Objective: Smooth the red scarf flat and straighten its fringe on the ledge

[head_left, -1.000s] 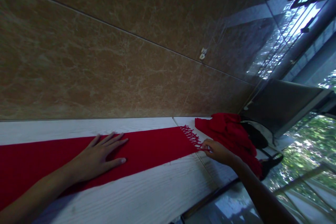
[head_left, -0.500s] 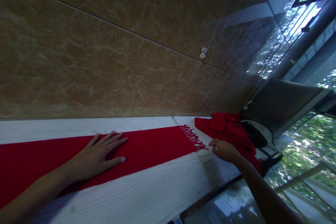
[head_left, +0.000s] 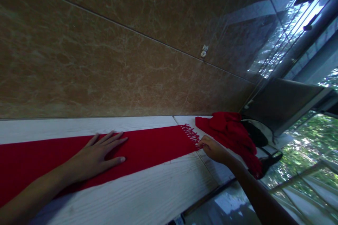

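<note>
Two bare hands work on one long red scarf (head_left: 155,142), which lies flat along a white wood-grain table (head_left: 148,190) and runs out of view at the left edge, so its far end cannot be seen. Both forearms are cut off at the bottom of the picture. The scene is dim and strongly tilted, and detail in the cloth is hard to make out.

Beyond the scarf's knotted fringe (head_left: 190,133) sits a crumpled red heap (head_left: 232,130), apart from the fringe. It partly covers a dark thing (head_left: 255,133) whose shape cannot be told. A small white fitting (head_left: 204,51) on the brown marble wall (head_left: 118,59) is too small to identify.

The left hand (head_left: 99,154) lies palm down on the scarf, fingers straight and slightly spread, thumb out toward the near edge, gripping nothing. The right hand (head_left: 213,149) reaches in from the lower right, with its fingers curled and their tips at the near corner of the fringe. Whether they pinch the strands or merely touch them cannot be told.
</note>
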Available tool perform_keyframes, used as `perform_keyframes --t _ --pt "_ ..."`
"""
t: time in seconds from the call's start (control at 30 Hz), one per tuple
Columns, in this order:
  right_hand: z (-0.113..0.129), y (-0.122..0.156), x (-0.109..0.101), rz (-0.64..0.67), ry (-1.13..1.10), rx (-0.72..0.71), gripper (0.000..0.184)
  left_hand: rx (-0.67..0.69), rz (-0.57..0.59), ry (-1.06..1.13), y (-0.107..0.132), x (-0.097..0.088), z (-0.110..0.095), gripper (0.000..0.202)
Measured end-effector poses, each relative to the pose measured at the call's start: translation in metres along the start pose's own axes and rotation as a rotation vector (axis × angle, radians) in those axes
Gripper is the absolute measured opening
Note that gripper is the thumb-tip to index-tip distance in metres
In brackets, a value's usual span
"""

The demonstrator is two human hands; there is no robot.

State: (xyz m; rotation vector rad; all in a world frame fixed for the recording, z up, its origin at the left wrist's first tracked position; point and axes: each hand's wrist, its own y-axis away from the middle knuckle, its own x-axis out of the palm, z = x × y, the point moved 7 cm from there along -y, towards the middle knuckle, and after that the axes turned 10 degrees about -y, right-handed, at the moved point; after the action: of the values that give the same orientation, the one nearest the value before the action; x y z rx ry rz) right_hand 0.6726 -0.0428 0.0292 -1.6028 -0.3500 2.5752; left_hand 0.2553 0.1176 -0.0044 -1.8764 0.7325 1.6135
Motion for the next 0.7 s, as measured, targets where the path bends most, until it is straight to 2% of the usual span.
perform_keyframes --t 0.13,0.33,0.43,0.7 --pt "-0.009 0.002 -0.003 -0.025 0.024 0.035 0.027 0.008 0.002 0.000 0.000 0.003 0.002 0.082" --pt "-0.005 0.000 0.002 -0.024 0.037 0.028 0.034 0.003 -0.003 0.002 0.000 0.004 0.003 0.082" --pt "-0.008 0.000 0.005 -0.019 0.074 0.068 0.034 0.004 -0.017 -0.003 -0.001 0.003 0.003 0.081" --pt "-0.045 0.015 -0.026 -0.127 0.259 0.309 0.031 0.011 -0.038 -0.003 -0.002 0.006 0.006 0.081"
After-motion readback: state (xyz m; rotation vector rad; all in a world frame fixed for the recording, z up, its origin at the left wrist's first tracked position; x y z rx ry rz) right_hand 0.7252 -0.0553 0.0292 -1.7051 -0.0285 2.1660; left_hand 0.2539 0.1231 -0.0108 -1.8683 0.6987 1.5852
